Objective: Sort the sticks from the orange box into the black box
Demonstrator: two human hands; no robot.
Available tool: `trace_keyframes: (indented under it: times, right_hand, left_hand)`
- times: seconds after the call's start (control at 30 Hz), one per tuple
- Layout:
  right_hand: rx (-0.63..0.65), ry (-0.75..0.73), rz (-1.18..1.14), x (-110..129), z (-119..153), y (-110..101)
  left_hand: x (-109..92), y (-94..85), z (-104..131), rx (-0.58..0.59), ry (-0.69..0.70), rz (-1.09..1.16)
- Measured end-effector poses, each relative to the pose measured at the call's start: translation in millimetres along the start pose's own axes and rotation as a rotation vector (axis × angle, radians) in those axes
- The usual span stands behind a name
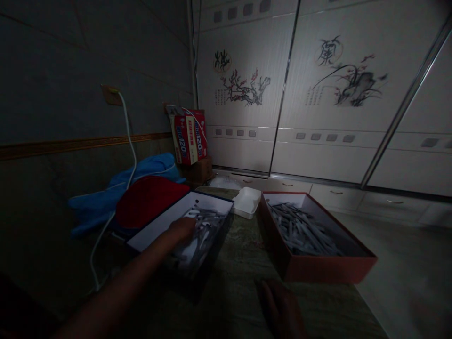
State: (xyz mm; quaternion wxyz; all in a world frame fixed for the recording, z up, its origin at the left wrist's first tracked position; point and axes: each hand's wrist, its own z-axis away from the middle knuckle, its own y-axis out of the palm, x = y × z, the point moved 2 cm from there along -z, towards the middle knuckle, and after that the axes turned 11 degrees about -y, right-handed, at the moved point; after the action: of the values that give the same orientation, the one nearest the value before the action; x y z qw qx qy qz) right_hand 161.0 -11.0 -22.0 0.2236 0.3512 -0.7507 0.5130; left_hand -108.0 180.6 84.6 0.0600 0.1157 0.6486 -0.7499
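My left hand (182,229) reaches down into a dark blue-rimmed box (148,229) with a white inside. Slim, grey, pen-like pieces (208,220) lie around its fingertips, which blur and shadow hide. At the bottom of the view, my right hand (281,303) is low over the table, in front of a red-brown box (328,270). Its fingers look curled close together, and whatever is between them is lost in the dark. Many long, thin, pen-like pieces (303,230) lie piled inside the red-brown box.
Between the boxes, toward the back, stands a small white tray (247,201). Red cloth (150,200) and blue cloth (102,195) lie at left, crossed by a white cable (131,146). A red-and-yellow carton (190,137) stands behind, by a patterned sliding wardrobe (243,150). The tabletop (236,263) is greenish.
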Motion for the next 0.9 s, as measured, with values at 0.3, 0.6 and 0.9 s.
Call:
trace_keyframes:
  times: [0.3,0.6,0.9]
  right_hand:
    - [-0.134,0.083,-0.152,-1,3,-2]
    - [0.198,0.232,-0.606,18,0,-21]
    - [0.161,0.06,-0.251,-6,17,-17]
  left_hand:
    - [-77,-24.0,94,0.108,0.288,1.131]
    - [-107,142.8,115,0.098,-0.108,1.423]
    - [-87,145.7,137,-0.315,0.224,0.612]
